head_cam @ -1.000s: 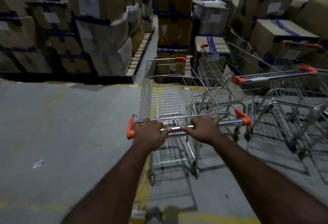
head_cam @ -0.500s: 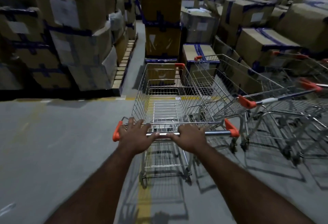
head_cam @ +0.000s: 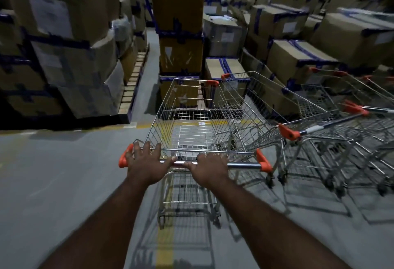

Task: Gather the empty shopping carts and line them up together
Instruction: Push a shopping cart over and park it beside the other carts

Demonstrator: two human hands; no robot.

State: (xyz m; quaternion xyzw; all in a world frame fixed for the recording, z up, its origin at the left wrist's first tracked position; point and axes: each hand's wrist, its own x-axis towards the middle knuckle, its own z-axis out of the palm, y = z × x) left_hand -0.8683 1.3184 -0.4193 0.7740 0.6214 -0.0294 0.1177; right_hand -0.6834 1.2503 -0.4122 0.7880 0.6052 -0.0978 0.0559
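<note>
At lower centre of the frame, an empty wire shopping cart (head_cam: pixel 191 132) stands on the grey floor (head_cam: pixel 53 183) over a yellow painted line (head_cam: pixel 165 247), its nose towards a tall stack of taped cardboard boxes (head_cam: pixel 179 23). Both of the person's hands are on its handle bar (head_cam: pixel 241 164). The left hand (head_cam: pixel 147 162) lies near the orange end cap with its fingers spread and stretched forward over the bar, the thumb along it. The right hand (head_cam: pixel 207 167) is just beside it, fingers curled together round the bar. Right of centre a second cart (head_cam: pixel 255 106) sits angled, its basket close alongside the held one - whether they touch I cannot tell. More carts (head_cam: pixel 351 119) crowd the right edge, blurred. At the upper left, more boxes (head_cam: pixel 64 45) are piled on a pallet (head_cam: pixel 132 83).
</note>
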